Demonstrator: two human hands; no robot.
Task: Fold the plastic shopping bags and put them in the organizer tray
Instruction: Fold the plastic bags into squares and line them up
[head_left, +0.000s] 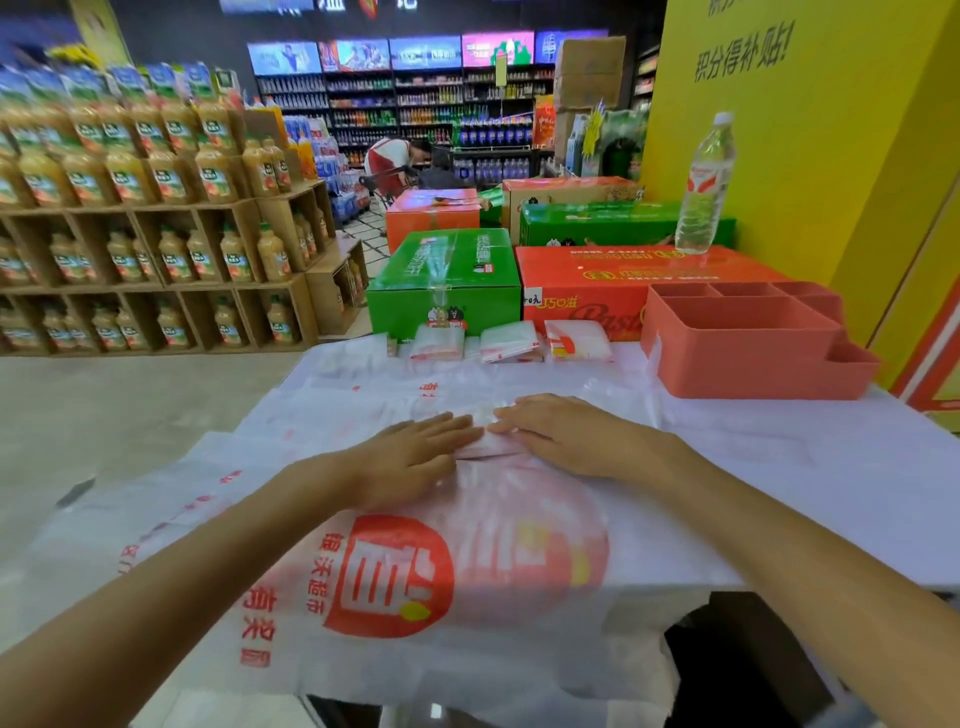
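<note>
A white plastic shopping bag (467, 561) with a red round logo lies spread flat on the table in front of me. My left hand (415, 457) and my right hand (566, 434) both press flat on its upper part, fingers straight, fingertips nearly meeting. More white bags (311, 415) lie spread under and to the left of it. Three folded bags (436, 340) (511, 340) (576, 338) sit in a row at the table's far edge. The coral organizer tray (748, 343) stands at the far right, its compartments showing nothing inside.
Green (447, 275) and orange (623, 286) cartons stand behind the table. A clear water bottle (706, 187) stands on the orange carton. A yellow wall (810, 156) is on the right. Juice shelves (156, 218) fill the left, and a person bends over a cart far back.
</note>
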